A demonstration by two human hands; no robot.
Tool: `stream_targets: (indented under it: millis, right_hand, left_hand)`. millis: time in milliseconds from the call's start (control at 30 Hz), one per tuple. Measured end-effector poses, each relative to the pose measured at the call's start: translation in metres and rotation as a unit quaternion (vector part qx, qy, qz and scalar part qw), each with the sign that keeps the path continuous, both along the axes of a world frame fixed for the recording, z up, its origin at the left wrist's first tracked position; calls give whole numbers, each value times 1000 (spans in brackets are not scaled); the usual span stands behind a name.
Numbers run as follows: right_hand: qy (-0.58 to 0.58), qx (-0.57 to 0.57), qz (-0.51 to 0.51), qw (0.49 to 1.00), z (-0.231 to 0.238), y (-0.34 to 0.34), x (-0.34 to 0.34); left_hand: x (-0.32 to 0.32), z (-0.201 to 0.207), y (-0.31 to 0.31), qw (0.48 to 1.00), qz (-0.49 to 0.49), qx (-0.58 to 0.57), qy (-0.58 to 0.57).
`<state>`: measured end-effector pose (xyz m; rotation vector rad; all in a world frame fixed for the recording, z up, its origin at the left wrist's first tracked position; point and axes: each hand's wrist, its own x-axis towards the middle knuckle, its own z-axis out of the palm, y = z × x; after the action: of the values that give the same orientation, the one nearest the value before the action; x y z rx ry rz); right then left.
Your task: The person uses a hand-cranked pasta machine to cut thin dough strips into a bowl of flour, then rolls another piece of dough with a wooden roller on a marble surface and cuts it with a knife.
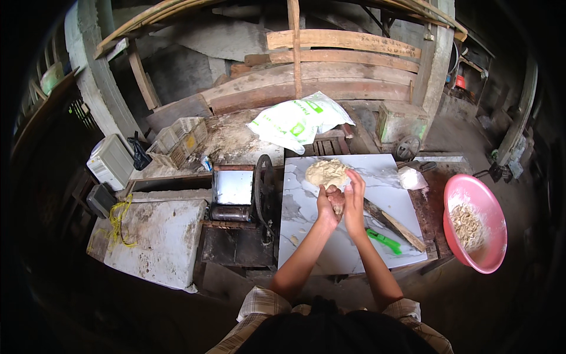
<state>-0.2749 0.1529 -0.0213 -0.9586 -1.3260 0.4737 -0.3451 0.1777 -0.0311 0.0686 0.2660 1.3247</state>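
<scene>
A lump of pale dough (326, 173) rests on the grey-veined white board (303, 233), just beyond my hands. My left hand (329, 205) is raised over the board with its fingers curled in; they look dusted or smeared. What lies inside them, if anything, I cannot make out. Close against it on the right is my right hand (354, 202), its fingers stretched out and pointing away from me. Right of the hands, a long wooden strip (394, 223) lies slantwise on the board, with a bright green tool (383, 241) nearer me.
A hand-cranked roller machine (231, 212) with a large wheel stands left of the board. At the right edge sits a pink basin (497, 236) holding floury strands. A white sack (300, 121) lies behind the board; a small white bag (411, 178) is at its right.
</scene>
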Motion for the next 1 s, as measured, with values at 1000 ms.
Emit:
stream_targets:
  millis: [1000]
  right_hand:
    - [176, -82, 83, 977, -7, 0, -3]
  left_hand:
    - [16, 17, -8, 903, 25, 208, 375]
